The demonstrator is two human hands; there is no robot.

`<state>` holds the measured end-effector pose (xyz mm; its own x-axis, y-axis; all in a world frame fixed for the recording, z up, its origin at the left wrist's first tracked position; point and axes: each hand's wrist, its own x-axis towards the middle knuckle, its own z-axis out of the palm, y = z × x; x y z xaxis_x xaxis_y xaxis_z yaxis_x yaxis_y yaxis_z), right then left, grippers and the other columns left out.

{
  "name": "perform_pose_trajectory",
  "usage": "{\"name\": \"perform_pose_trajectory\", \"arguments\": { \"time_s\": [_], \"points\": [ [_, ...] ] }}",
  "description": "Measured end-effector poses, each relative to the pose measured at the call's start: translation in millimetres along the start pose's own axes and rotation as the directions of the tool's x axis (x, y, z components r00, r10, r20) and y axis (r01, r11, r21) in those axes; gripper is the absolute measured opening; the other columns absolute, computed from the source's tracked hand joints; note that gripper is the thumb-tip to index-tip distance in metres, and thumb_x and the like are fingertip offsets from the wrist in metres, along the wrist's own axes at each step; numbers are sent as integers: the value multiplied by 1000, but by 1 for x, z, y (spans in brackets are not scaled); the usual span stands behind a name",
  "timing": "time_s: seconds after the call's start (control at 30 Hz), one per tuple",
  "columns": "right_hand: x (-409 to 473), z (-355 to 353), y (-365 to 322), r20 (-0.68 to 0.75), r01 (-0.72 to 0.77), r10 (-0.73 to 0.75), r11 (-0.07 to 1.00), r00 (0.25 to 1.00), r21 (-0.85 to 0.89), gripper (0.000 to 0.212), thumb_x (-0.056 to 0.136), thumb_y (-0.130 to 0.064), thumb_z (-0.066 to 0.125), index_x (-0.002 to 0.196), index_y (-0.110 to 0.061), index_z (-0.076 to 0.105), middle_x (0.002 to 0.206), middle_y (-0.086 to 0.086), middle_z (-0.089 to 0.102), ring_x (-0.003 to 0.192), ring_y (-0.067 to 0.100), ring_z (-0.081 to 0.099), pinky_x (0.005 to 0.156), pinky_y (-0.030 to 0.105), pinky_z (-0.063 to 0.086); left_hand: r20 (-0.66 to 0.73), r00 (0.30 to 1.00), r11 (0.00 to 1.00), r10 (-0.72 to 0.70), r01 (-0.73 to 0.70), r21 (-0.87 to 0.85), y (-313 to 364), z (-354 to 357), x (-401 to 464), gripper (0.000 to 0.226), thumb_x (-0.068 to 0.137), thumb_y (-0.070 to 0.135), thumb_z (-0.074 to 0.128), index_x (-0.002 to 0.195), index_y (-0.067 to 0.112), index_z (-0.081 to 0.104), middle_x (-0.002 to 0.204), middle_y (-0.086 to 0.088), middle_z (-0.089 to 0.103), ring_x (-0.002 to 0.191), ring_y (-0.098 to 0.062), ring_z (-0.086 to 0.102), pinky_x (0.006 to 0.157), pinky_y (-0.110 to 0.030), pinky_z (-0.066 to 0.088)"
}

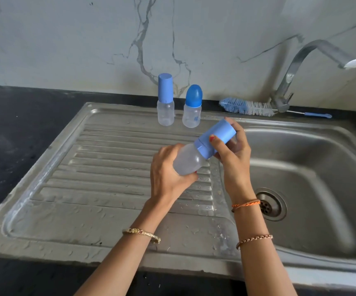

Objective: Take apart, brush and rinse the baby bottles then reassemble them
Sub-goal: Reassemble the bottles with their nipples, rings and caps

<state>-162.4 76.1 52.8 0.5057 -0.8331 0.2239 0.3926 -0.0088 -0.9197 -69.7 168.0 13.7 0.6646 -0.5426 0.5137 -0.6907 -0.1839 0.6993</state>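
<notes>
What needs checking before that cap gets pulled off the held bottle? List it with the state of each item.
1. Left hand grips the clear body of the held bottle: ok.
2. Right hand holds the light blue cap: ok.
3. Bottle tilted over the drainboard by the basin edge: ok.
4. Bottle brush lying within view behind the sink basin: ok.
5. Tap running: not ok, no water seen.
6. Other two bottles upright, capped, apart from the hands: ok.

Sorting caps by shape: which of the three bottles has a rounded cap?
The right standing bottle has a domed dark-blue cap; the left standing bottle and the held bottle have flat-topped cylindrical caps.
</notes>
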Motion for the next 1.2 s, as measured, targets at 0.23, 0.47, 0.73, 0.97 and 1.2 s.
{"name": "perform_pose_trajectory", "arguments": {
  "time_s": [0.23,0.47,0.73,0.97,1.2],
  "points": [
    [1,-13,4,-5,-98,102,966,995,238,41,63,4,62,95,-15,45,106,12,65,100,25,64,76,32,55,130,991,999,39,-42,19,0,-6,0,36,44,25,70,79,20,61,57,18,41,58,-16,39,53,-20,30],
    [2,-15,1,8,-88,96,872,995,481,36,65,10,51,87,-16,38,70,0,57,69,16,58,76,35,48,198,978,994,59,-75,74,13,-7,7,48,41,21,76,88,17,65,66,13,43,66,-20,42,60,-22,31],
    [5,-15,1,-74,-71,122,872,990,485,33,64,7,54,87,-13,42,74,2,56,69,14,58,69,30,50,91,988,978,126,-139,155,21,6,3,47,38,18,74,83,16,63,69,5,61,61,-19,42,59,-22,24],
    [-2,-2,6,-305,-63,173,939,937,337,36,79,4,64,93,-17,39,86,5,57,73,11,57,75,29,48,29,977,949,211,-212,233,15,12,8,48,39,8,73,86,13,65,73,5,65,64,-22,59,62,-31,43],
    [2,-13,-5,-1,-181,191,933,982,311,64,66,-28,67,124,-15,45,110,4,58,96,9,61,85,27,50,170,970,962,-176,206,-177,22,8,-3,51,42,26,75,91,17,64,75,-5,65,68,-27,59,59,-34,49]
  ]
}}
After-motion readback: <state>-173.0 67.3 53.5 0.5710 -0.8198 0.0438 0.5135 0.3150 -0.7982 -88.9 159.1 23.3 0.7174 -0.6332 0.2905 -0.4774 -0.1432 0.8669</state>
